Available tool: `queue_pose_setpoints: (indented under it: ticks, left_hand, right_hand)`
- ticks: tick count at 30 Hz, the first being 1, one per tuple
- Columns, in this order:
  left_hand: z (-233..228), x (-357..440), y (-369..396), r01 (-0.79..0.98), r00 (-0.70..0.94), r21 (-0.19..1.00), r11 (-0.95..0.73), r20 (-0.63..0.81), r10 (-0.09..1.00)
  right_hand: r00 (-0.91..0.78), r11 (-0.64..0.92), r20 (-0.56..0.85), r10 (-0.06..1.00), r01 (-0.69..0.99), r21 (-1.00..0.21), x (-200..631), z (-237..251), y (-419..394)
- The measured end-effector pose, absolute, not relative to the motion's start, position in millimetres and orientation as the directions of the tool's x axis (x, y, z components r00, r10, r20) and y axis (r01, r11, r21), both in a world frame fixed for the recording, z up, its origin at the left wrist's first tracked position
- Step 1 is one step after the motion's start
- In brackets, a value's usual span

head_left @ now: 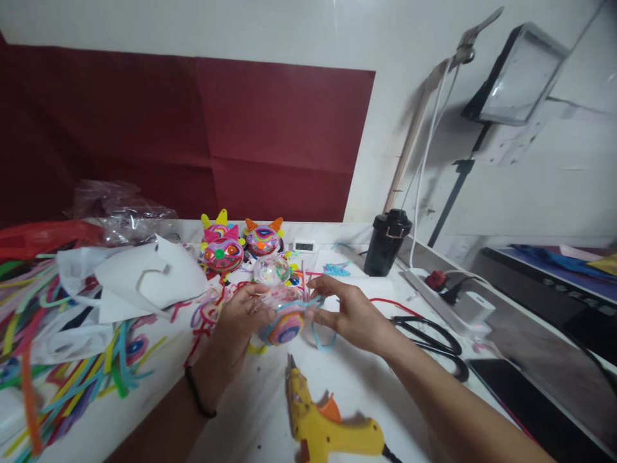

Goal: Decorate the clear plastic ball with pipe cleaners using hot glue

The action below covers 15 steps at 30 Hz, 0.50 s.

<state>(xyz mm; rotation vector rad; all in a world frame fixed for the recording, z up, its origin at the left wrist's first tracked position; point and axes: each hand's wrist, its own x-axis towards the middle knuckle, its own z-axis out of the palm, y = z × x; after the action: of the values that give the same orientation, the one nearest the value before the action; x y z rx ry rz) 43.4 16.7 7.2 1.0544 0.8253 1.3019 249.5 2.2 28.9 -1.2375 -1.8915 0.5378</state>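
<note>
Between my two hands is a clear plastic ball (284,325) with rings of coloured pipe cleaner spiralled on its near side. My left hand (238,325) grips the ball from the left, thumb across its top. My right hand (344,312) pinches a light blue pipe cleaner (324,344) at the ball's right edge; its loose end curls down below the fingers. Just in front lies a yellow glue gun (322,421), nozzle pointing toward the ball. Behind the ball sits a clear plastic piece (271,271) with small coloured bits in it.
Finished-looking decorated balls (264,238) stand at the back beside a small digital clock (304,246). Pipe cleaners (91,379) and cut white paper (144,283) cover the left. On the right are black-handled scissors (434,341), a phone (525,399), a power strip (446,302) and a black bottle (387,244).
</note>
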Motion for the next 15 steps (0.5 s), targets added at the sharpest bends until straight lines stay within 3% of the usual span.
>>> queue_pose_setpoints:
  ticks: [15]
  left_hand:
    - [12.0, 46.9, 11.4, -0.351, 0.118, 0.936, 0.012, 0.032, 0.992]
  right_hand:
    - [-0.129, 0.496, 0.517, 0.846, 0.544, -0.676, 244.8, 34.1, 3.1]
